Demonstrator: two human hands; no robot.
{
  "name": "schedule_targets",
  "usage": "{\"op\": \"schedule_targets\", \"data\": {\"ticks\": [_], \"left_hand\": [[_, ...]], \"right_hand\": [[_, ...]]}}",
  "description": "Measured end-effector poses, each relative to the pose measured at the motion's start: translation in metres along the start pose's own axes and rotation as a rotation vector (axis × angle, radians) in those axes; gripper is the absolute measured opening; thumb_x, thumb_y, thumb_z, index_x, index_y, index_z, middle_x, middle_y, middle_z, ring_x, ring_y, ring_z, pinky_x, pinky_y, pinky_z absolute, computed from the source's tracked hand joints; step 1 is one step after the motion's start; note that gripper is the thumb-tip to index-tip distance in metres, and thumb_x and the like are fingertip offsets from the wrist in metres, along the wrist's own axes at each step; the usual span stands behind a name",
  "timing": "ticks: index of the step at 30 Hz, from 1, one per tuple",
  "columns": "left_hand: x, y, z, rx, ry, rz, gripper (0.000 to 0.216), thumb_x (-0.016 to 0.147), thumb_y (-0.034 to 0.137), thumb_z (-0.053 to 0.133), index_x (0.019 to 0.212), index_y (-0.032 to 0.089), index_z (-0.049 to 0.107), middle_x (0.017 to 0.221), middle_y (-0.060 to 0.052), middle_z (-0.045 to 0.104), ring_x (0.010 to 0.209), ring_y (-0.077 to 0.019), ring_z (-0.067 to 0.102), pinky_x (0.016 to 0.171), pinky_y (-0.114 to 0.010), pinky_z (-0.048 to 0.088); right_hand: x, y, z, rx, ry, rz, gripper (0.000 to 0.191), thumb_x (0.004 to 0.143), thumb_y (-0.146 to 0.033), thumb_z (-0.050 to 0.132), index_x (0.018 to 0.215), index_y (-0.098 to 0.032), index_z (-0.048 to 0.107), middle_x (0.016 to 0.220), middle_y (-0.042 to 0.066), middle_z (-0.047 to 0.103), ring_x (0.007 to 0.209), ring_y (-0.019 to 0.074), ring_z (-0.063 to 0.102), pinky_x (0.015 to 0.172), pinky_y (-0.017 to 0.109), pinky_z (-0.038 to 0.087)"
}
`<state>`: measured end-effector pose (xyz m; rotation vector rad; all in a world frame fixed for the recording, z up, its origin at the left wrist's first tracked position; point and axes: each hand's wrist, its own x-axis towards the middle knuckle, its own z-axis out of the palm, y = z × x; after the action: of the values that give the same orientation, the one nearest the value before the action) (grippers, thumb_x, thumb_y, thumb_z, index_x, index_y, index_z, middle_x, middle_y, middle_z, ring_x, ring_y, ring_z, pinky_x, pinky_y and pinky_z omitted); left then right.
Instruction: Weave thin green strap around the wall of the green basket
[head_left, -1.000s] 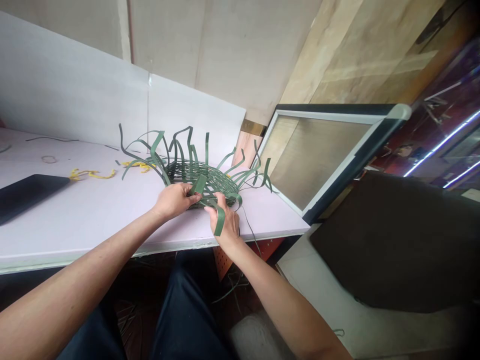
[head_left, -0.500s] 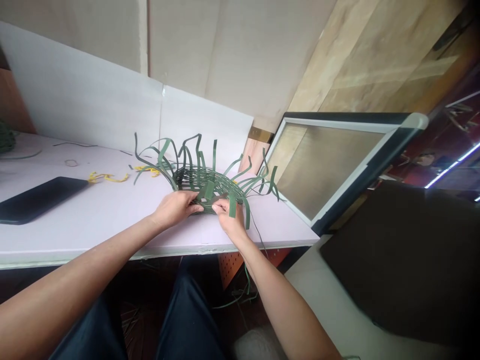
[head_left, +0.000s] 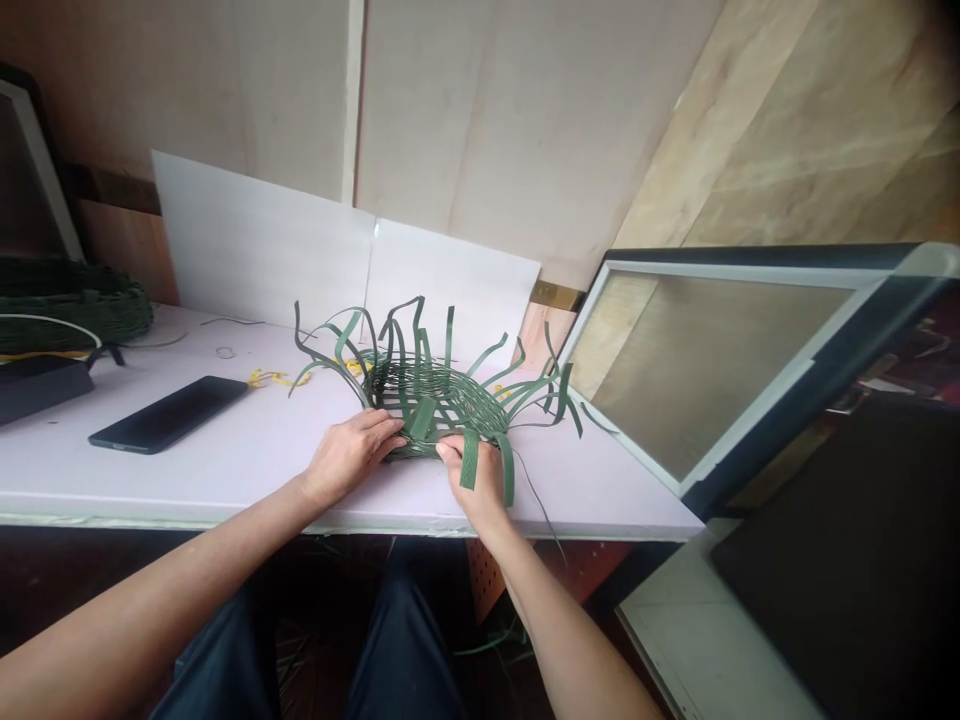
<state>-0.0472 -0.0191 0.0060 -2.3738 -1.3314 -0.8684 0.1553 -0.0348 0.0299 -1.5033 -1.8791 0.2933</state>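
Note:
A half-woven green basket (head_left: 439,395) of flat plastic strips lies on the pale table (head_left: 247,460), with loose strip ends curling up all round it. My left hand (head_left: 352,455) presses on the basket's near rim, fingers closed on a strip. My right hand (head_left: 474,475) pinches the near edge too, and two green strips hang over its back. A short folded strip (head_left: 421,417) stands up between my two hands.
A black phone (head_left: 169,414) lies flat on the table to the left. Yellow strip scraps (head_left: 274,378) sit beyond it. A dark green woven basket (head_left: 71,300) stands at far left. A framed glass panel (head_left: 720,360) leans at the right table end. White boards line the back.
My view has shifted, so the scene sits lower and further right, and the far-left basket has come into sight. Both hands stay at the basket's near rim; the right hand has slid slightly along the strips.

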Motion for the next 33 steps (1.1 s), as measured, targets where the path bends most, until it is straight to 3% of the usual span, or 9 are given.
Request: {"op": "schedule_targets", "data": {"ticks": [4, 8, 12, 16, 21, 26, 28, 30, 33], "left_hand": [[0.003, -0.002, 0.008, 0.050, 0.020, -0.001, 0.038, 0.101, 0.043, 0.035, 0.093, 0.019, 0.063, 0.086, -0.006, 0.065, 0.085, -0.0196, 0.060, 0.068, -0.028, 0.046], [-0.003, 0.003, 0.007, 0.020, 0.026, -0.003, 0.029, 0.100, 0.038, 0.037, 0.100, 0.021, 0.061, 0.099, -0.007, 0.066, 0.092, -0.0204, 0.062, 0.073, -0.030, 0.051], [-0.021, 0.020, 0.002, -0.025, 0.231, -0.040, 0.025, 0.097, 0.032, 0.046, 0.118, 0.020, 0.053, 0.122, -0.012, 0.060, 0.109, -0.0226, 0.059, 0.088, -0.033, 0.052], [-0.030, 0.034, 0.004, -0.013, 0.312, 0.016, 0.018, 0.096, 0.024, 0.048, 0.112, 0.021, 0.054, 0.110, -0.010, 0.064, 0.100, -0.0206, 0.062, 0.086, -0.032, 0.054], [-0.014, 0.042, 0.017, 0.068, 0.311, 0.159, 0.049, 0.095, 0.010, 0.042, 0.144, 0.016, 0.036, 0.131, -0.012, 0.059, 0.120, -0.0196, 0.057, 0.098, -0.030, 0.052], [0.000, 0.055, 0.026, 0.165, 0.347, 0.131, 0.055, 0.093, 0.005, 0.039, 0.147, 0.011, 0.029, 0.128, -0.015, 0.062, 0.117, -0.0215, 0.059, 0.094, -0.031, 0.054], [0.003, 0.060, 0.027, 0.172, 0.302, 0.065, 0.046, 0.093, 0.007, 0.039, 0.139, 0.011, 0.038, 0.118, -0.014, 0.066, 0.108, -0.0215, 0.064, 0.085, -0.030, 0.056], [0.007, 0.063, 0.026, 0.159, 0.177, -0.019, 0.030, 0.094, 0.010, 0.039, 0.122, 0.013, 0.050, 0.102, -0.011, 0.069, 0.093, -0.0211, 0.067, 0.069, -0.028, 0.056], [0.014, 0.064, 0.019, 0.129, -0.005, -0.081, 0.019, 0.093, 0.010, 0.036, 0.101, 0.016, 0.052, 0.088, -0.008, 0.066, 0.078, -0.0203, 0.066, 0.059, -0.028, 0.050]], "right_hand": [[0.000, 0.000, 0.003, -0.011, 0.021, 0.012, 0.022, 0.087, -0.020, 0.055, 0.084, -0.019, 0.077, 0.087, 0.005, 0.074, 0.083, 0.0195, 0.064, 0.073, 0.023, 0.045], [-0.002, -0.002, 0.003, -0.019, 0.027, 0.002, 0.022, 0.087, -0.019, 0.056, 0.079, -0.021, 0.077, 0.080, 0.004, 0.073, 0.078, 0.0198, 0.065, 0.070, 0.024, 0.046], [-0.002, -0.002, 0.003, -0.026, 0.042, -0.013, 0.024, 0.087, -0.018, 0.056, 0.073, -0.020, 0.075, 0.072, 0.003, 0.071, 0.072, 0.0190, 0.062, 0.064, 0.024, 0.044], [-0.003, -0.002, 0.004, -0.014, 0.044, -0.031, 0.024, 0.086, -0.014, 0.056, 0.074, -0.019, 0.076, 0.072, 0.003, 0.071, 0.072, 0.0173, 0.062, 0.063, 0.022, 0.042], [-0.002, -0.002, 0.007, 0.018, 0.061, -0.040, 0.024, 0.086, -0.010, 0.054, 0.083, -0.017, 0.077, 0.076, 0.003, 0.073, 0.072, 0.0153, 0.063, 0.064, 0.021, 0.042], [-0.001, 0.000, 0.010, 0.041, 0.071, -0.027, 0.023, 0.089, -0.018, 0.055, 0.082, -0.019, 0.077, 0.076, 0.004, 0.074, 0.068, 0.0152, 0.063, 0.065, 0.022, 0.044], [-0.001, 0.002, 0.012, 0.045, 0.063, -0.021, 0.023, 0.089, -0.019, 0.055, 0.079, -0.020, 0.076, 0.076, 0.003, 0.074, 0.068, 0.0150, 0.063, 0.066, 0.022, 0.044], [-0.001, 0.004, 0.012, 0.038, 0.057, -0.015, 0.024, 0.089, -0.020, 0.055, 0.078, -0.021, 0.076, 0.076, 0.003, 0.074, 0.068, 0.0148, 0.063, 0.066, 0.022, 0.044], [0.000, 0.007, 0.014, 0.014, 0.050, 0.004, 0.025, 0.089, -0.022, 0.054, 0.077, -0.021, 0.076, 0.077, 0.003, 0.074, 0.071, 0.0153, 0.064, 0.067, 0.022, 0.044]]}}
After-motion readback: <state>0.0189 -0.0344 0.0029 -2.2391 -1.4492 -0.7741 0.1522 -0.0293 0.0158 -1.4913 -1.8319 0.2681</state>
